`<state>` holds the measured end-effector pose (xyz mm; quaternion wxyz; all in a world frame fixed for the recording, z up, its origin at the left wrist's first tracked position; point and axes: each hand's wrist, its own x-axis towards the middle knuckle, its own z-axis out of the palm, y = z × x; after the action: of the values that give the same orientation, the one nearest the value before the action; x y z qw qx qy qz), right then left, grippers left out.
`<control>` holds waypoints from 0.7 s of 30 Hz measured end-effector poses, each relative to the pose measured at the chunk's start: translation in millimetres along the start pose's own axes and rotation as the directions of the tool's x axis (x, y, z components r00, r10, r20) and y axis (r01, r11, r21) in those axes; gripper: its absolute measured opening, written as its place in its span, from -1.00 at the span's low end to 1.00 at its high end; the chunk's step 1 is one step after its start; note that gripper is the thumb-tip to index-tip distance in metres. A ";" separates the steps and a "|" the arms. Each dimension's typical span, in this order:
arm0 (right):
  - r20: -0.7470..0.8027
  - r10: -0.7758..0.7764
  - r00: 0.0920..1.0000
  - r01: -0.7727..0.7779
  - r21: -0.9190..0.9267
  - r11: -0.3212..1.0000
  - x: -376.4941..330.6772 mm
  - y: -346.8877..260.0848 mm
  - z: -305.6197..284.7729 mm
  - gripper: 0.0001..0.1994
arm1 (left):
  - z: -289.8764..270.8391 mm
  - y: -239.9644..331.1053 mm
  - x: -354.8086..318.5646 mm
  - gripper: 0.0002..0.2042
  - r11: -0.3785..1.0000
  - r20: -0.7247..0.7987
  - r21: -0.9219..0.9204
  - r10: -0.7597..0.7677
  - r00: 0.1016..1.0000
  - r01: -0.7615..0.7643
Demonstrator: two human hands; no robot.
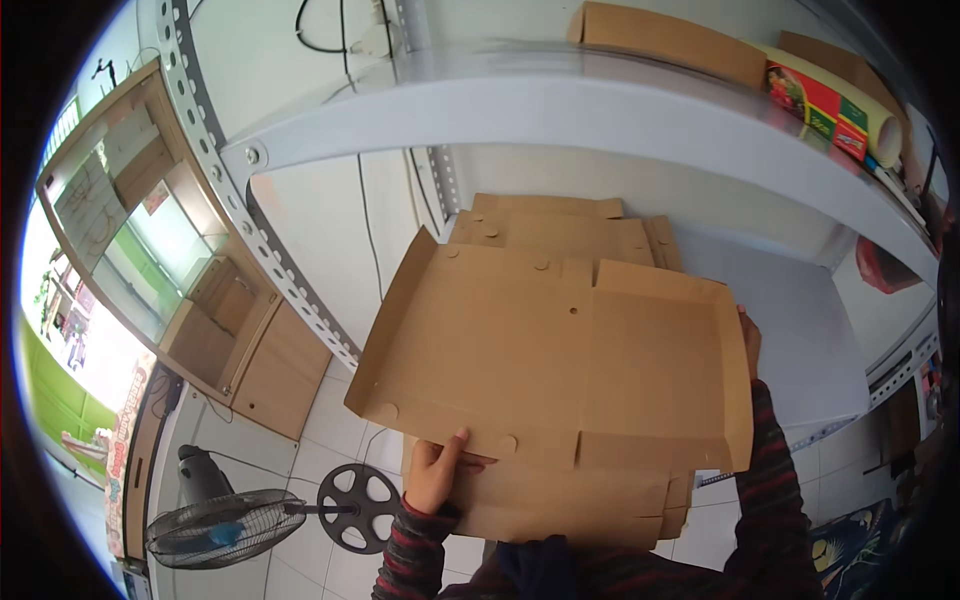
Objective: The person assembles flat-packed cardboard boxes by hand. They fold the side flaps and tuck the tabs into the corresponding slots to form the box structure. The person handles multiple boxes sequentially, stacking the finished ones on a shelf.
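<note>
A large brown cardboard box blank [510, 345], opened out with its side flaps partly raised, tilts in front of me. My left hand [437, 475] grips its near edge, thumb on top and fingers underneath. At the far right, my right hand [750, 340] holds the outer side of the right flap; most of its fingers are hidden behind the cardboard. Below the blank, close to my body, lies more flat cardboard [560, 505]. Beyond it, further cardboard blanks [560, 228] rest on the grey shelf [770, 290], mostly covered by the held one.
A metal rack's upper shelf beam [560, 105] crosses above, bearing cardboard and a colourful long box [815, 105]. Its perforated upright [250, 210] stands left. On the left floor are a fan [225, 525] with a round base [358, 508] and a wooden cabinet [270, 375].
</note>
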<state>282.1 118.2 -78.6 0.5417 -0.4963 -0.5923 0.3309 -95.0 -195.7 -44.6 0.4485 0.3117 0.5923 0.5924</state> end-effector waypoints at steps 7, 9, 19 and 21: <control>0.009 0.049 0.999 -0.049 -0.010 0.999 -3.4 -22.4 8.9 -0.44 | 5.4 4.4 -2.7 -0.65 1.000 -0.013 0.026 -0.007 1.000 0.007; -0.007 0.025 1.000 -0.025 -0.028 0.999 -3.9 -12.7 7.0 -0.43 | 6.1 1.4 -5.0 -0.66 0.999 -0.024 0.032 0.012 1.000 -0.011; 0.040 -0.026 0.999 0.028 -0.055 0.998 13.5 1.6 -4.0 -0.49 | 5.2 -3.3 -16.7 -0.74 0.980 -0.064 0.159 0.131 0.989 -0.119; 0.043 -0.060 0.997 0.062 -0.052 0.997 10.2 -9.9 -0.1 -0.51 | 5.1 9.6 -20.4 -0.76 0.984 -0.063 0.152 0.102 0.993 -0.091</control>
<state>280.8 125.0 -66.2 0.5257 -0.4855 -0.6267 0.3084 -83.7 -211.0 -31.4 0.3735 0.3514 0.6345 0.5783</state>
